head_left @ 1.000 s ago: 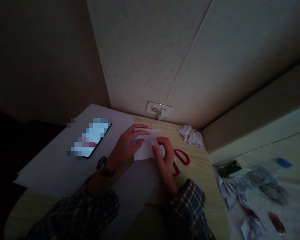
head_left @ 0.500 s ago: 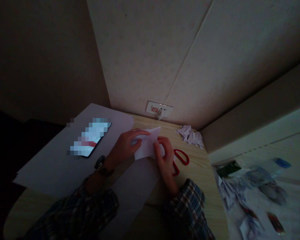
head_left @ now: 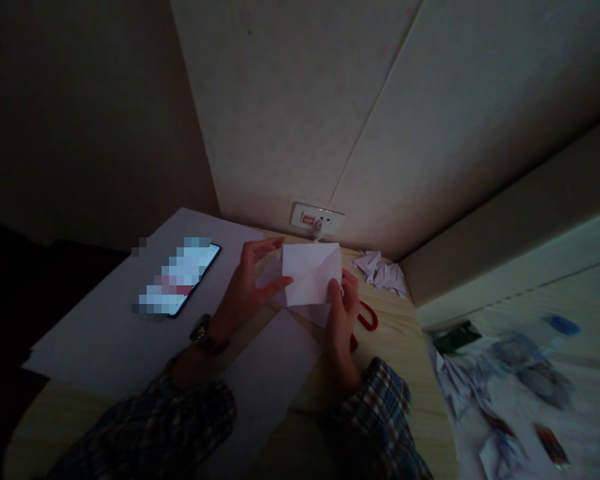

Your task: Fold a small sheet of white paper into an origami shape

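Note:
A small white folded paper [head_left: 311,273] is held up above the wooden table [head_left: 403,360] between both hands. My left hand [head_left: 250,287], with a wristwatch on its wrist, pinches the paper's left edge with thumb and fingers. My right hand [head_left: 343,317] grips the paper's lower right corner, thumb on the front. Creases run across the paper's face. Red-handled scissors [head_left: 365,321] lie on the table just behind my right hand, partly hidden by it.
Large white sheets [head_left: 110,327] cover the table's left side, with a lit phone [head_left: 177,280] lying on them. A pile of folded paper pieces [head_left: 383,270] sits in the far corner under a wall socket [head_left: 317,219]. Scraps and clutter lie on the floor [head_left: 505,393] at the right.
The paper was pressed flat on the table between both hands; now both hands have lifted it and turned its face up towards me.

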Demonstrator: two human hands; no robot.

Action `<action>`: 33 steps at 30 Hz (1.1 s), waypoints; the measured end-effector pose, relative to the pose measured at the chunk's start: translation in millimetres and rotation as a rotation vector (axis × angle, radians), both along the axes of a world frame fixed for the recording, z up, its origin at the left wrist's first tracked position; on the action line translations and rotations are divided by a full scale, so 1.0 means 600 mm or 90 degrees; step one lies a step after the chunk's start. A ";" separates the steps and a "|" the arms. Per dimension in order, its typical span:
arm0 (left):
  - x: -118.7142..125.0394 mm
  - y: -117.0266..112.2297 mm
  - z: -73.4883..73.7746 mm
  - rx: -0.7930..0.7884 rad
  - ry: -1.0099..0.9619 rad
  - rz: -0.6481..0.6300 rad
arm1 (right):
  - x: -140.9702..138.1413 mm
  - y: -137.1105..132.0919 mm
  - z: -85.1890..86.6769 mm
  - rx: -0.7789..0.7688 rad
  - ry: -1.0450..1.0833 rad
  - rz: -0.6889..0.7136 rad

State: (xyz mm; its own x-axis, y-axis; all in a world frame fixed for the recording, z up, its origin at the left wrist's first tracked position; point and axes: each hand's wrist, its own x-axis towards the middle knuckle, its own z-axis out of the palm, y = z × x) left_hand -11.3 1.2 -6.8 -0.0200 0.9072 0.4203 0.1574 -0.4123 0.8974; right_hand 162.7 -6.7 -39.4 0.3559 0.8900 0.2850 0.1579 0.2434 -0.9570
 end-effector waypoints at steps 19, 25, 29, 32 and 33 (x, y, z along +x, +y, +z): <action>-0.014 -0.007 0.029 -0.023 0.213 0.045 | 0.007 -0.013 0.010 0.026 -0.037 0.177; -0.024 -0.002 0.020 0.002 0.240 0.083 | 0.017 -0.007 0.008 0.045 -0.028 0.197; -0.032 0.002 0.014 0.008 0.282 0.032 | 0.010 -0.002 0.012 0.042 0.048 0.168; -0.029 0.001 0.012 0.017 0.284 -0.002 | 0.004 -0.001 0.010 0.002 0.062 0.163; -0.028 0.000 0.012 0.019 0.279 -0.001 | 0.003 -0.002 0.008 -0.024 0.067 0.167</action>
